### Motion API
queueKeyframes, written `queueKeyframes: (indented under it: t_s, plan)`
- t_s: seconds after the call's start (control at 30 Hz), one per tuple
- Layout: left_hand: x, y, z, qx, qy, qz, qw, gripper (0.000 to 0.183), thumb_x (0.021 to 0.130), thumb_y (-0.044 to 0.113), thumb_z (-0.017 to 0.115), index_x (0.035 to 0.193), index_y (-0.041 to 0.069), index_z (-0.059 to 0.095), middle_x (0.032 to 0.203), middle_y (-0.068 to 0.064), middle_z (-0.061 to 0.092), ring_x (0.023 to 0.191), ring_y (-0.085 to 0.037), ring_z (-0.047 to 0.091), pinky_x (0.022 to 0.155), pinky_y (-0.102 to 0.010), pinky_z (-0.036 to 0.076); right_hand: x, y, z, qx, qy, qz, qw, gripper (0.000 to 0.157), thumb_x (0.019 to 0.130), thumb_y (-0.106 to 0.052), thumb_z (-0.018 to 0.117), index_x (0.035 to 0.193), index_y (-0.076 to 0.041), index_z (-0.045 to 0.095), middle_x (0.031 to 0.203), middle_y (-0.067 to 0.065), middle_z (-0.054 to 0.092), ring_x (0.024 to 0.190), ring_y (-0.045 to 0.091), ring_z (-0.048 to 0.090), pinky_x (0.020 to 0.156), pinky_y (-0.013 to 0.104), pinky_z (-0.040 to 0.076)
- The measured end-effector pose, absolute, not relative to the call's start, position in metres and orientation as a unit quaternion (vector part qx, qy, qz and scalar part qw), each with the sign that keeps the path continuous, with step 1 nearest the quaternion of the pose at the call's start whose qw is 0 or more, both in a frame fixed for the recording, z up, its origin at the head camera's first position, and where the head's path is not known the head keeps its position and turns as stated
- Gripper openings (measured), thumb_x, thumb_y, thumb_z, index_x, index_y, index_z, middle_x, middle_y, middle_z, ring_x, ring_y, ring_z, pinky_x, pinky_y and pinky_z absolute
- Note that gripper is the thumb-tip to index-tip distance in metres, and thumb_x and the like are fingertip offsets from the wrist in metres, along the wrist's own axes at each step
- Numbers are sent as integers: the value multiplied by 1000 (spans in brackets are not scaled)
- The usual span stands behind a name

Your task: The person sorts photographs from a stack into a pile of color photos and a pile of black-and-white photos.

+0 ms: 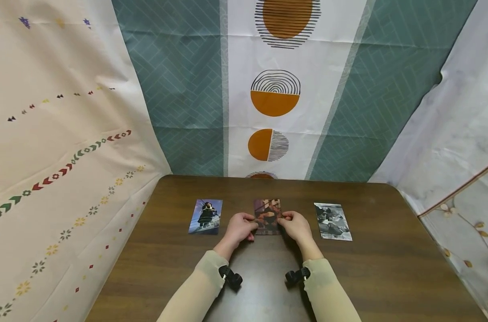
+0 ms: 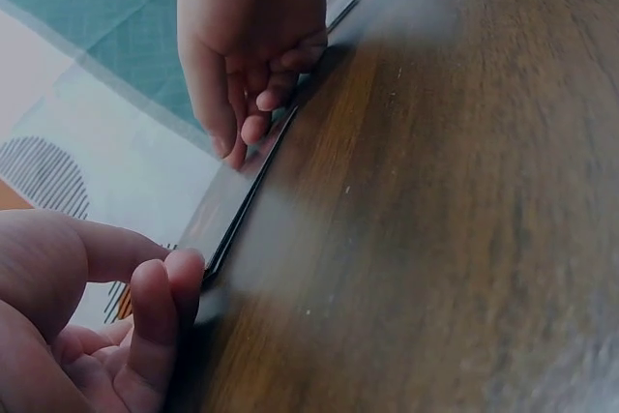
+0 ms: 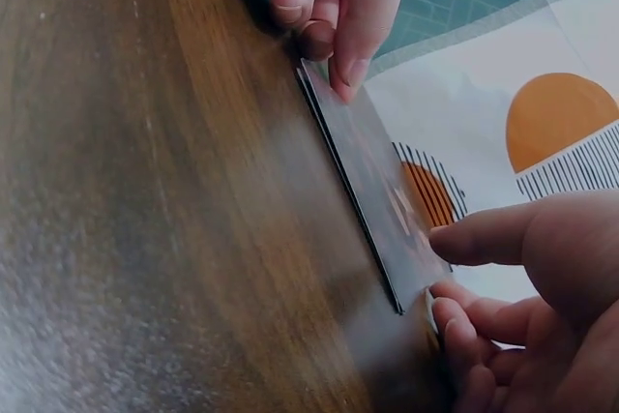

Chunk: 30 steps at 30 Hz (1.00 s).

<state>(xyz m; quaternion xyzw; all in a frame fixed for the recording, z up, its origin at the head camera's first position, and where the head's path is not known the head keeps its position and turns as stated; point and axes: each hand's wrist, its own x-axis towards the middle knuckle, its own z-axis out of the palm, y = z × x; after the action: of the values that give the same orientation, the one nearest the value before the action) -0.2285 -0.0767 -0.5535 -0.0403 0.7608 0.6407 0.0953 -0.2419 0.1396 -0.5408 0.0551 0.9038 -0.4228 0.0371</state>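
Observation:
A dark reddish-brown picture card [image 1: 267,217] lies at the middle of the table, between both hands. My left hand [image 1: 240,229] pinches its left edge between thumb and fingers. On the opposite side, my right hand [image 1: 296,226] holds the right edge the same way. Seen low in the left wrist view, the near edge of the card [image 2: 253,202] shows as a doubled dark line close to the wood. The right wrist view also shows this double edge on the card [image 3: 363,181]; whether several cards are stacked cannot be told.
To the left lies a blue-toned picture card [image 1: 206,217] with a dark figure. A black-and-white picture card [image 1: 333,221] lies to the right. All rest on a brown wooden table [image 1: 389,268], backed by a patterned cloth [image 1: 179,98]. Black wrist cameras [image 1: 230,277] sit on both sleeves.

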Motion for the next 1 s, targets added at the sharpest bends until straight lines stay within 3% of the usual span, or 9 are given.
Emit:
queueKeyframes:
  t_s: [1.0]
  plan:
    - [-227, -76, -557, -46, 745, 661, 72, 30, 94, 1, 73, 122, -6, 66, 82, -6, 63, 45, -11, 55, 42, -21, 45, -239, 142, -542, 67, 845, -529, 54, 44, 101, -21, 71, 134, 7, 66, 123, 22, 67, 116, 37, 61, 97, 50, 50]
